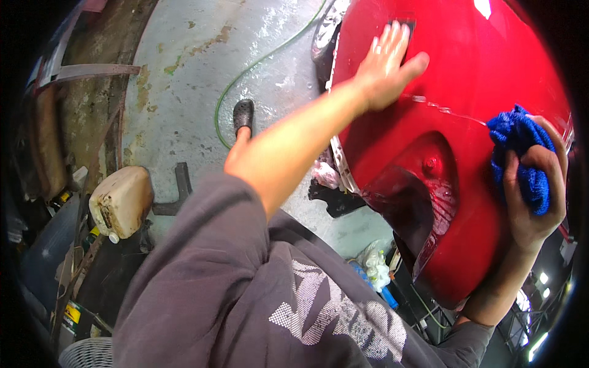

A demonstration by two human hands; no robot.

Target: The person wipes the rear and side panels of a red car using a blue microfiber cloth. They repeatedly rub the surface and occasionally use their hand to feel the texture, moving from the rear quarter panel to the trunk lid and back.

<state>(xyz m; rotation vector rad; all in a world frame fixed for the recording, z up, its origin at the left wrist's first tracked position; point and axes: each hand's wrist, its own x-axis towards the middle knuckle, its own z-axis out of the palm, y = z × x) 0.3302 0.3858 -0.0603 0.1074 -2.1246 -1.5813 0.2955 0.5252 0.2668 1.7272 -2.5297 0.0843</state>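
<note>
My left hand (385, 66) lies flat on a glossy red car body panel (478, 67), its fingers stretched out and slightly smeared. Under its fingertips shows the edge of a small dark flat piece (410, 26), mostly covered, so I cannot tell its kind. My right hand (540, 184) grips a bunched blue cloth (520, 144) against the panel's right side. Between the two hands runs a whitish scratched line along a crease. Below that crease is a rounded recess (423, 184), with wet-looking streaks near its lower edge.
A green hose (261, 60) curves over the worn grey floor (184, 92), past my dark clog (243, 116). At the left stands a stained plastic jerrycan (123, 202) near a dark angled bar (183, 187). A plastic bag (374, 264) lies below the panel.
</note>
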